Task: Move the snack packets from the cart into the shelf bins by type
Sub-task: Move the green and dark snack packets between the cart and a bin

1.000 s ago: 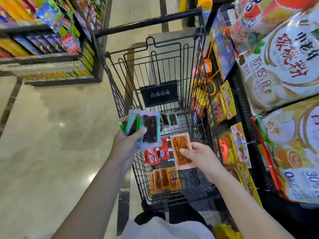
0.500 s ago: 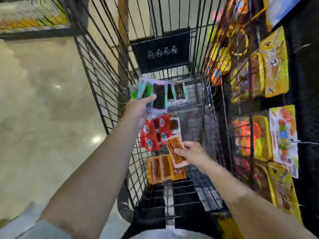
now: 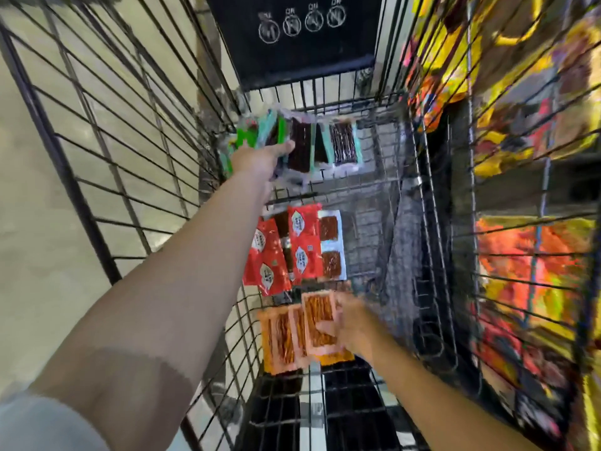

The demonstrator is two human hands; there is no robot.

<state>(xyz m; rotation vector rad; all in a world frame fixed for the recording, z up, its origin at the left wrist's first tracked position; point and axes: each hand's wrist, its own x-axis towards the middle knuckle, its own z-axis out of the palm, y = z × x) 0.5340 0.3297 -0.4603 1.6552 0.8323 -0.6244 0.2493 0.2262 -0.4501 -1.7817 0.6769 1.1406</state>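
Both hands have sunk deeper into the cart (image 3: 136,177) since a second ago. Right hand (image 3: 356,323) – blurred, fingers curled on one orange packet (image 3: 320,315), down at the orange pile (image 3: 279,336) on the cart floor. Beyond, red packets (image 3: 294,245) lie loose. Farthest, left hand (image 3: 260,159) grips a fan of green-edged packets (image 3: 300,144) with dark strips. Early going, I'd say – three kinds in the cart, none seen binned; shelf (image 3: 533,262) to the right. Packets flat, glossy, clear-windowed.

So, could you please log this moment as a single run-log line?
left hand: holds green-edged dark snack packets | right hand: grips orange snack packet at orange pile | red foil packets: lying in black wire cart
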